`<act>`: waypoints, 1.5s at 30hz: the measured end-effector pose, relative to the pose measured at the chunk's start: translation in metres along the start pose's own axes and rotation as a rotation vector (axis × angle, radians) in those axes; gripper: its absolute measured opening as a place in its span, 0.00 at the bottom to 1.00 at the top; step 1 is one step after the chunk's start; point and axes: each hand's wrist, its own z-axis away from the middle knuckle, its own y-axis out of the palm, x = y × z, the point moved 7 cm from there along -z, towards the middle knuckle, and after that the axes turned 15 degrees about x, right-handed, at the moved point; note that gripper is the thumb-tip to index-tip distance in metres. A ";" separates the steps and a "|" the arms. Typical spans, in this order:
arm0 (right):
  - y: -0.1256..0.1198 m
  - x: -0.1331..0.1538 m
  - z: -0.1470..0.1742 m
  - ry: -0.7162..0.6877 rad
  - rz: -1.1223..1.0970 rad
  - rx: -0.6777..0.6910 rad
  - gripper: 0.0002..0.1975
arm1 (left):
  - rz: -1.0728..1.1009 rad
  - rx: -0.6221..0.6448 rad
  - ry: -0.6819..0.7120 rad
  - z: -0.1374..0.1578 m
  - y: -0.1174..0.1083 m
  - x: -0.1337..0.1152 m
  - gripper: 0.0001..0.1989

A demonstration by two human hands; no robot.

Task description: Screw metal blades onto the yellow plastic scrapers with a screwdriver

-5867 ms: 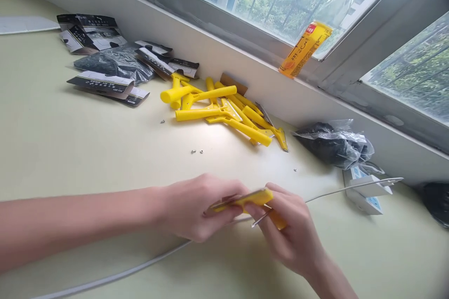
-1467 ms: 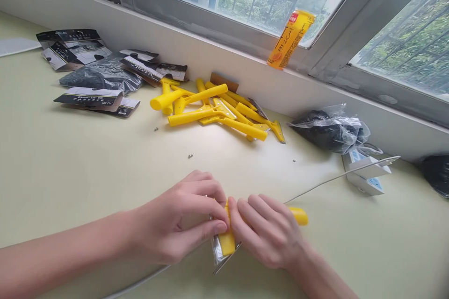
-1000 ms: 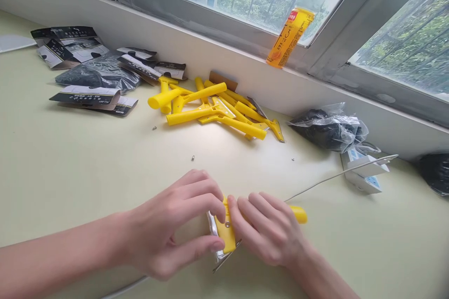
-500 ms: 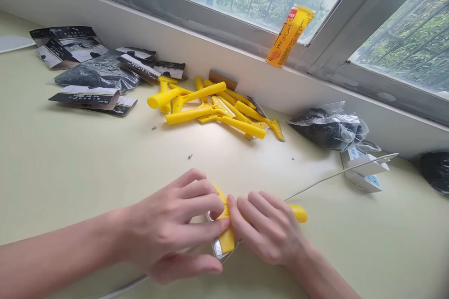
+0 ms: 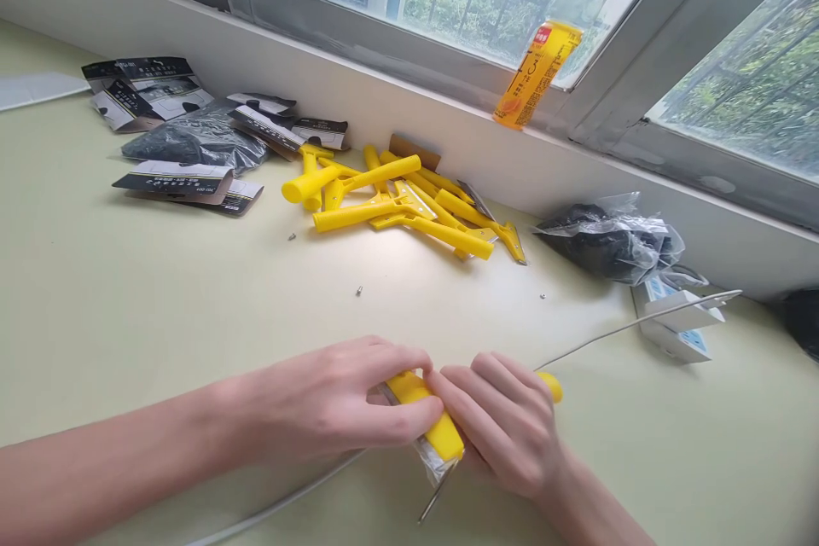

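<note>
A yellow scraper (image 5: 441,435) is between my hands at the lower middle. My left hand (image 5: 339,401) pinches its wide head, with the thumb on top and a finger at the far edge. My right hand (image 5: 499,418) wraps round the handle, whose round end pokes out beyond the fingers. Crinkled clear plastic (image 5: 435,462) shows along the head's front edge. From under the head sticks a thin metal rod (image 5: 435,499); its other end is hidden, so I cannot tell what it belongs to.
More yellow scrapers (image 5: 397,196) lie piled by the wall. Black cards (image 5: 172,179) and a bagged black bundle (image 5: 198,136) are at left. Small screws (image 5: 359,291) dot the table. At right sit another black bag (image 5: 607,235), a power strip (image 5: 678,328) and a cable (image 5: 595,333). A bottle (image 5: 537,77) stands on the sill.
My left hand has shifted its grip, its spread fingers now drawn in round the scraper head. The head has tilted and moved slightly right, and more of the metal rod shows below it.
</note>
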 end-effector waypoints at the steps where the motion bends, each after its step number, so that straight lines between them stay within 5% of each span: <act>1: 0.000 0.001 -0.001 0.000 -0.003 0.003 0.12 | -0.005 -0.001 -0.008 0.001 0.000 0.000 0.10; 6: -0.005 -0.006 -0.005 0.081 -0.070 -0.040 0.09 | 0.021 -0.077 0.029 0.002 -0.006 -0.003 0.13; 11: -0.007 -0.017 -0.006 0.208 -0.142 -0.065 0.03 | 0.219 -0.068 0.048 0.000 -0.009 0.005 0.26; 16: -0.008 -0.015 -0.007 0.212 -0.119 -0.088 0.05 | 0.413 -0.088 0.081 -0.001 -0.005 0.008 0.25; 23: -0.013 -0.024 -0.003 0.339 -0.057 -0.170 0.08 | 0.883 -0.213 -0.347 0.007 0.003 0.037 0.08; 29: -0.015 -0.019 -0.003 0.320 0.011 -0.185 0.05 | 1.342 -0.206 -0.491 0.008 0.012 0.050 0.17; 45: -0.013 -0.031 0.003 0.411 0.010 -0.137 0.09 | 1.412 -0.204 -0.497 0.011 0.015 0.054 0.19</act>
